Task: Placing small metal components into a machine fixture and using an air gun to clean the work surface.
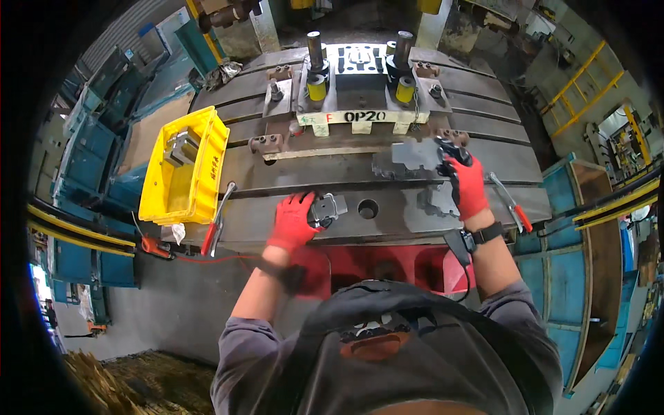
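Both my hands wear red gloves with black fingertips. My left hand (293, 220) is closed on the edge of a small, stamped metal plate (330, 206), just above the front of the grooved press table (263, 200). My right hand (466, 181) reaches further forward, its dark fingers closed on the right end of a flat grey metal sheet (413, 155) with a notched outline. Near that wrist, a second shiny sheet-metal piece (441, 199) lies by the table's front edge. The undersides of both grips are hidden.
A die set (360, 100) with two upright posts stands at the table's back. A yellow bin (164, 197) holding metal parts sits at left. Red-handled wrenches lie at left (214, 228) and right (515, 207). A round hole (368, 208) opens in the table between my hands.
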The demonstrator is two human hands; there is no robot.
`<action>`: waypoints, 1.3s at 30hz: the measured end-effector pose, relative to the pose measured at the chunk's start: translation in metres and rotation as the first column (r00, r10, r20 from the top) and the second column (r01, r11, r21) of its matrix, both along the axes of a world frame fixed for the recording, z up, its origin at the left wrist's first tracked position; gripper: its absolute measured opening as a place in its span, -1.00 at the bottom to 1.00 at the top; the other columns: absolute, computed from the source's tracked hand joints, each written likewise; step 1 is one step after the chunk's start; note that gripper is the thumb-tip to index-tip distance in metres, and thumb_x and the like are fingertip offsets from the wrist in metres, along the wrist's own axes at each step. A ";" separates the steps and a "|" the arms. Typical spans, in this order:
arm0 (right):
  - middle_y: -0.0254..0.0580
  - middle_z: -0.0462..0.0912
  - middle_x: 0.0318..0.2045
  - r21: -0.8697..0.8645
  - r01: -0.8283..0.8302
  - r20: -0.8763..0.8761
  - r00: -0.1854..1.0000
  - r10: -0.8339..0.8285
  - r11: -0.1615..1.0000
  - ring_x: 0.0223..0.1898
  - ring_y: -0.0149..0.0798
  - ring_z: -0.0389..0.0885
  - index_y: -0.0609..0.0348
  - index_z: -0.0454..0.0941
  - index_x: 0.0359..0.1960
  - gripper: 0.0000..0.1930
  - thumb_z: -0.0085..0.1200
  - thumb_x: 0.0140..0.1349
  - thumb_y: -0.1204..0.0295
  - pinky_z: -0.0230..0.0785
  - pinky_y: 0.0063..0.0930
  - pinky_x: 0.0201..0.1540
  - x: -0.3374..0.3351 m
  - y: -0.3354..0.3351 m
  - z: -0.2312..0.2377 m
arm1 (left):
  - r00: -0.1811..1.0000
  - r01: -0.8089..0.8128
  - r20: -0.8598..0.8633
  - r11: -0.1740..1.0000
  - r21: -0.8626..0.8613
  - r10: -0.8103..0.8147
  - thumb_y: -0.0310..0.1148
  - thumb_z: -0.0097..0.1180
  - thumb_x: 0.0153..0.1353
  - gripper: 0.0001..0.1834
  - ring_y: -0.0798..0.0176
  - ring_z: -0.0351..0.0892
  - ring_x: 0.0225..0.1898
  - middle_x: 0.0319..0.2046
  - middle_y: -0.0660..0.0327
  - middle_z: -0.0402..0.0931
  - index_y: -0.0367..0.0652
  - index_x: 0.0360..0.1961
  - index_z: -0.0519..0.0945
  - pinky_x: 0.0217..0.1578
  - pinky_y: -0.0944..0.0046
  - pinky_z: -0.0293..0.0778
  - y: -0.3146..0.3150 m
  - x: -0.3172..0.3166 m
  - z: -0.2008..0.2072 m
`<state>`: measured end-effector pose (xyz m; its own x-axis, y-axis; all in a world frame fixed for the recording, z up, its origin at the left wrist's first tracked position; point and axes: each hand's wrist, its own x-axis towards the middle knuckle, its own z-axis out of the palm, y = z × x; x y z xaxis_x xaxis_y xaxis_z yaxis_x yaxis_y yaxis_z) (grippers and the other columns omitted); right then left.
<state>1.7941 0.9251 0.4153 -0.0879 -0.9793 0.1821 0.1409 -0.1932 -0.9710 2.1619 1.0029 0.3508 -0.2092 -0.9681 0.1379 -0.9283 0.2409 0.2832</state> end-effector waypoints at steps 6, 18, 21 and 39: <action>-0.35 0.60 -0.35 -0.111 -0.087 0.100 0.990 0.098 0.990 -0.37 -0.50 0.50 0.26 0.56 -0.17 -0.75 0.13 0.06 0.53 0.36 -0.64 -0.32 0.067 -0.086 0.066 | 0.925 -0.038 -0.380 0.987 -0.159 -0.025 -0.27 0.41 -0.33 -0.04 -0.04 0.13 0.22 0.19 0.02 0.18 -0.16 0.19 0.23 0.21 0.07 0.06 0.010 0.016 0.003; -0.04 0.63 -0.29 -0.134 0.364 -0.702 0.622 -0.347 0.922 -0.25 -0.04 0.60 0.13 0.56 -0.27 -0.66 0.16 -0.02 0.20 0.42 -0.28 -0.21 0.143 -0.265 0.067 | 0.013 0.213 -0.491 0.477 0.853 0.871 -0.24 0.09 0.13 -0.65 0.14 0.54 -0.27 -0.30 0.16 0.53 -0.23 -0.12 0.48 -0.25 0.12 0.50 0.168 0.167 -0.074; -0.02 0.59 -0.20 -0.205 0.308 -0.854 0.408 -0.323 0.929 -0.16 -0.03 0.56 0.09 0.54 -0.22 -0.63 0.13 0.00 0.14 0.42 -0.24 -0.15 0.143 -0.262 0.078 | 0.124 -0.028 -0.450 0.456 0.889 0.885 -0.23 0.11 0.11 -0.66 0.14 0.57 -0.31 -0.31 0.11 0.54 -0.28 -0.18 0.49 -0.35 0.13 0.53 0.199 0.168 -0.117; -0.01 0.34 0.13 -0.240 -0.235 -0.971 0.043 -0.237 0.942 0.24 0.04 0.14 -0.07 0.39 0.09 -0.39 0.03 0.04 -0.09 -0.25 0.01 0.29 0.151 -0.188 0.091 | 0.396 -0.096 -0.245 0.306 0.947 0.885 -0.10 0.18 0.07 -0.56 0.25 0.56 -0.47 -0.40 0.14 0.55 -0.26 -0.17 0.52 -0.47 0.27 0.45 0.152 0.150 -0.161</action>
<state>1.9456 0.7367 0.5061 0.4030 -0.8583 0.3176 -0.8915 -0.4467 -0.0758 2.3123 1.1546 0.1895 0.1358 -0.5294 -0.8374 -0.1325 -0.8474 0.5142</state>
